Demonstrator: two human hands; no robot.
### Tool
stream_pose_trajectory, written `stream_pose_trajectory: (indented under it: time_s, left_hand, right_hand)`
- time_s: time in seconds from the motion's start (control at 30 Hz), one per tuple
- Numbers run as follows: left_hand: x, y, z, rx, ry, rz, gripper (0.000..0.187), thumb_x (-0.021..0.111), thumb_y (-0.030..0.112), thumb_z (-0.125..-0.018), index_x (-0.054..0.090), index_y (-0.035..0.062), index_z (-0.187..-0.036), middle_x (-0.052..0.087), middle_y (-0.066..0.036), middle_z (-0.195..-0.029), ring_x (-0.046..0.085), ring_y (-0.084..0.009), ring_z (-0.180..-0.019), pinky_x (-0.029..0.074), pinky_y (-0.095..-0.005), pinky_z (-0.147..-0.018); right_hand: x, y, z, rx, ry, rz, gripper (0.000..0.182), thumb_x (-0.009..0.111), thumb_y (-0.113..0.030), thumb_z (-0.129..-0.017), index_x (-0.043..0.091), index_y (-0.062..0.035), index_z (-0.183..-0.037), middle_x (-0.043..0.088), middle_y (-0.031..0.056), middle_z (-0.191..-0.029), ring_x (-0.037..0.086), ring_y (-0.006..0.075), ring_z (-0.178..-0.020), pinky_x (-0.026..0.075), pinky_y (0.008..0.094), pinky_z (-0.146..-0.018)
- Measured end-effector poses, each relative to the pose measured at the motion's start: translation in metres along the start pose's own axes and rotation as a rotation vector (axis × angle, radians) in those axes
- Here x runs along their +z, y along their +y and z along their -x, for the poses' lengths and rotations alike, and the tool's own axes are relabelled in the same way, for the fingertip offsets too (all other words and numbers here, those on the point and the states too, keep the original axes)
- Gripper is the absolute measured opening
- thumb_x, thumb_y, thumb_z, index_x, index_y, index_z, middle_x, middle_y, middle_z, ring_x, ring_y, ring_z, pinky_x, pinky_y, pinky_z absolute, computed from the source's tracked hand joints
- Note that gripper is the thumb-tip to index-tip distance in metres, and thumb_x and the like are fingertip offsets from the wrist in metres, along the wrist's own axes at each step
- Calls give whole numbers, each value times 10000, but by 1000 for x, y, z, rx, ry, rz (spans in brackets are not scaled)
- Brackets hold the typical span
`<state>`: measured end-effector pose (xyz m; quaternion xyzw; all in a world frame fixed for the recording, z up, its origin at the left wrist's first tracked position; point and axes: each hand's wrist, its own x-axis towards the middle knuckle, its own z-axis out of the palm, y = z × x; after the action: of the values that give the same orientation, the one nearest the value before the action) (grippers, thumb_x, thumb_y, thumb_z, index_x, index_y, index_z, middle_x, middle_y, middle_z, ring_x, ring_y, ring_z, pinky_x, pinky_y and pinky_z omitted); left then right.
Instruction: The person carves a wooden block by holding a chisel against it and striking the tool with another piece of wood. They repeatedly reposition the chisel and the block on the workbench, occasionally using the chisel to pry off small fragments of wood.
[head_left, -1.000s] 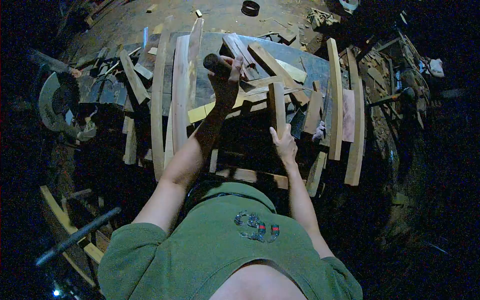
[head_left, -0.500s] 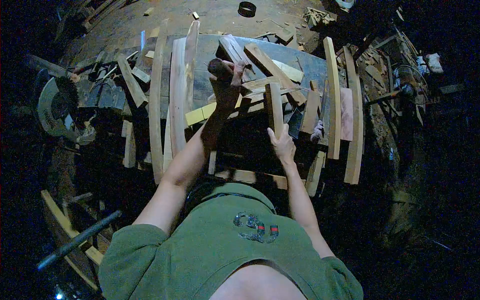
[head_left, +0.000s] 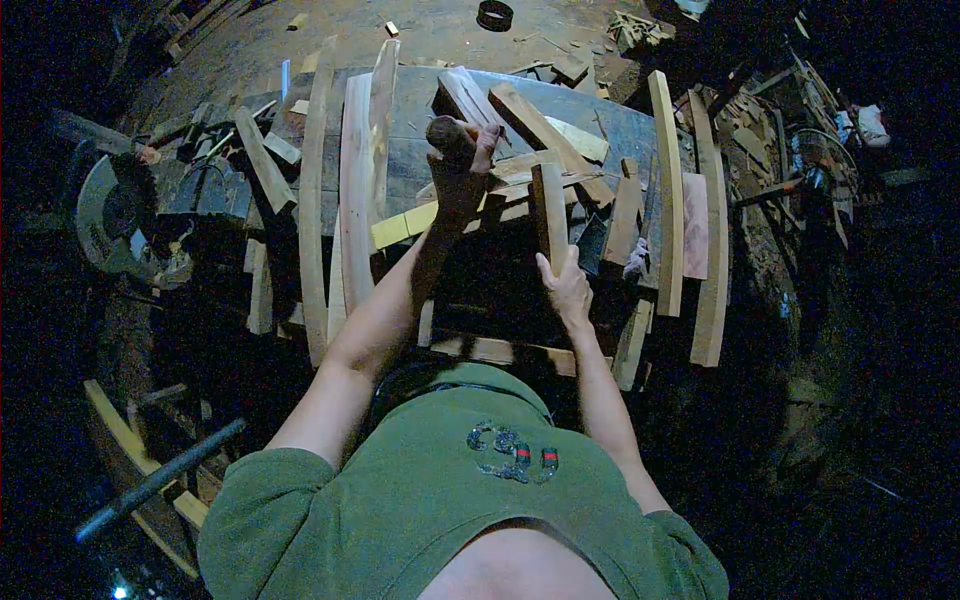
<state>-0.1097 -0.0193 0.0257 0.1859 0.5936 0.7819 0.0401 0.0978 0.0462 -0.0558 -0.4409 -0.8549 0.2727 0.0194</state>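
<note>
My right hand (head_left: 568,293) grips the lower end of a short wooden batten (head_left: 549,212), which points away from me. Its thumb lies along the left side of the wood. In shadow, my left hand (head_left: 462,170) reaches farther over the workbench (head_left: 420,100), its fingers curled and its thumb out to the right. What the curled fingers hold, if anything, is hidden. Just beyond it lies a pale split board (head_left: 478,105). A yellow wooden block (head_left: 405,227) sits below and left of that hand. To the right, a longer plank (head_left: 550,140) slants across the bench.
Long upright boards (head_left: 316,200) stand along the left side, and another long batten (head_left: 666,190) along the right. A round guarded machine part (head_left: 100,215) is at far left. Wood scraps (head_left: 640,35) litter the floor. A dark ring (head_left: 494,16) lies at the top.
My left hand has shifted slightly to the right, and its thumb stands farther out. My right hand and the batten have barely moved.
</note>
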Motion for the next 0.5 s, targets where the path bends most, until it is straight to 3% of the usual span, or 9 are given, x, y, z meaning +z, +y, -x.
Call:
stream_pose_trajectory:
  time_s: [0.23,0.33,0.43,0.47,0.5]
  left_hand:
    - [7,-1,2,-37,3,-55,226,653,152,-821,513,52,-674,486,22,-574,427,-77,-486,345,-263,-426]
    - [7,-6,2,-44,-107,-73,255,653,200,-820,520,46,-665,502,12,-574,427,-89,-473,355,-291,-422]
    - [13,-9,7,169,-93,-437,278,652,206,-808,455,44,-699,489,-83,-535,474,-213,-457,393,-347,-453]
    - [17,-6,9,286,-72,-430,278,651,191,-803,425,44,-738,471,-118,-546,485,-273,-476,402,-354,-468]
    - [18,-6,9,282,-72,-430,278,651,191,-803,425,44,-738,471,-118,-546,485,-273,-476,402,-354,-468]
  right_hand:
    - [-8,-6,1,33,-56,5,507,528,-531,-814,394,-90,-1024,629,223,-804,616,408,-756,481,497,-637]
    - [0,1,-4,26,-82,-118,522,533,-528,-813,412,-76,-1046,623,227,-841,613,397,-806,471,475,-679]
    - [-19,8,-28,-58,-230,-371,552,552,-530,-806,466,-37,-1039,615,214,-890,599,368,-880,448,435,-730]
    - [-51,-18,-20,-46,-221,-451,575,575,-520,-796,481,-17,-1059,610,203,-898,588,367,-861,441,426,-733]
    - [-85,-48,-6,-166,-94,-529,539,587,-435,-821,462,-1,-1114,598,206,-897,575,383,-837,447,409,-758]
